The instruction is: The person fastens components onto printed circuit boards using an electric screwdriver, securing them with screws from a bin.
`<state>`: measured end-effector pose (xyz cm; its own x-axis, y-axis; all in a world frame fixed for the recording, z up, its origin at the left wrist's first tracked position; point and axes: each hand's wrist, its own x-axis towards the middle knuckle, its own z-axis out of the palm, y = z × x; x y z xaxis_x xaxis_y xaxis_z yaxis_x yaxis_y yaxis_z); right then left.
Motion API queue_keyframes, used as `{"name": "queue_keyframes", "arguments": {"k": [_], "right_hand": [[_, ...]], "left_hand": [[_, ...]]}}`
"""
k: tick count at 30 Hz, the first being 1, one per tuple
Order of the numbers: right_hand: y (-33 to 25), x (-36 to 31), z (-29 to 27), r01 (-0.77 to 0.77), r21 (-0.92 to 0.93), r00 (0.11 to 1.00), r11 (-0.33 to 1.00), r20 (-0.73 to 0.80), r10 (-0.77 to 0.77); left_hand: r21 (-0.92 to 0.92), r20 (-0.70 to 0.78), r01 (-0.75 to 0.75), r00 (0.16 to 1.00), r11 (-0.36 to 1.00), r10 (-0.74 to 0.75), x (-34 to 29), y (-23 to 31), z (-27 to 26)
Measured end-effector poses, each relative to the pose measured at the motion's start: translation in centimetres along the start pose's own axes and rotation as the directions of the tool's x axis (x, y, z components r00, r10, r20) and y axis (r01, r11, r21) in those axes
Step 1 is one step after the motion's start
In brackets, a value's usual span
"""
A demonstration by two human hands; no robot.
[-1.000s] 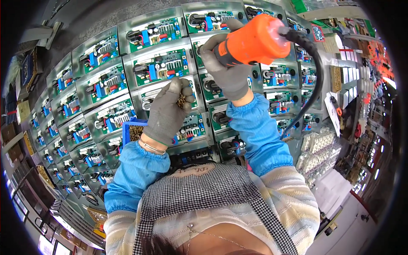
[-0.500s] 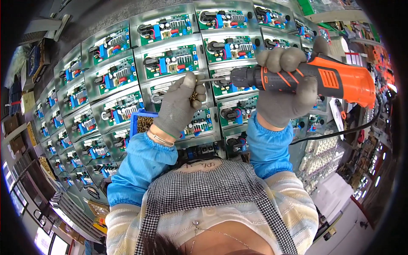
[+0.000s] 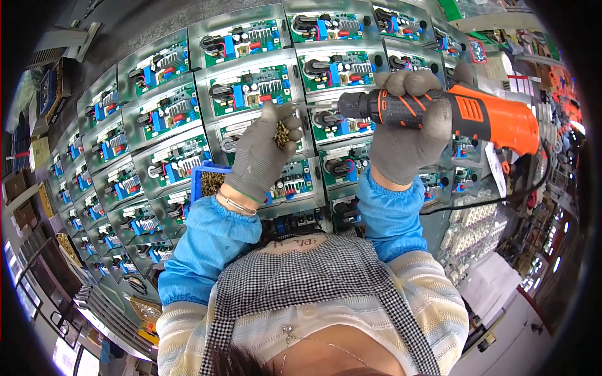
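Note:
My left hand (image 3: 256,153), in a grey glove, cups a small heap of brass-coloured screws (image 3: 282,134), its thumb and forefinger up at the tip of the screwdriver bit. Whether a screw sits between those fingertips is too small to tell. My right hand (image 3: 401,147), gloved too, wraps round an orange and black electric screwdriver (image 3: 511,125) lying level, its bit pointing left. Beneath both hands are green circuit boards (image 3: 251,88) in open metal housings, partly hidden by the hands. Close to my left wrist, a blue box (image 3: 198,182) holds more screws.
Rows of the same metal housings (image 3: 164,100) spread far and to the left. From the screwdriver's rear a black cord (image 3: 495,199) curves down and back to the left. White parts (image 3: 473,225) lie in rows at the right, with a white sheet (image 3: 492,282) nearer.
The screwdriver and my right hand have shifted left, bringing the chuck nearer my left hand. My left fingers have loosened and tilted a little, so more screws show in the palm.

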<state>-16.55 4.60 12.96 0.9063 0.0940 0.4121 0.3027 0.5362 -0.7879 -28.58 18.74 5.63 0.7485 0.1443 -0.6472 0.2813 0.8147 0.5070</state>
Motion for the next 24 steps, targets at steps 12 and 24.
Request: {"name": "queue_keyframes", "arguments": {"k": [12,24], "right_hand": [[5.0,-2.4,-3.2,0.017,-0.327,0.995,0.945,0.096,0.015],[5.4,-2.9,-2.0,0.17,-0.509,0.908,0.844,0.414,0.067]], "left_hand": [[-0.094,0.037,-0.004,0.999,0.996,0.008,0.3,-0.1,-0.1],[-0.024,0.026,-0.044,0.999,0.999,0.045,0.4,-0.6,-0.1]]}}
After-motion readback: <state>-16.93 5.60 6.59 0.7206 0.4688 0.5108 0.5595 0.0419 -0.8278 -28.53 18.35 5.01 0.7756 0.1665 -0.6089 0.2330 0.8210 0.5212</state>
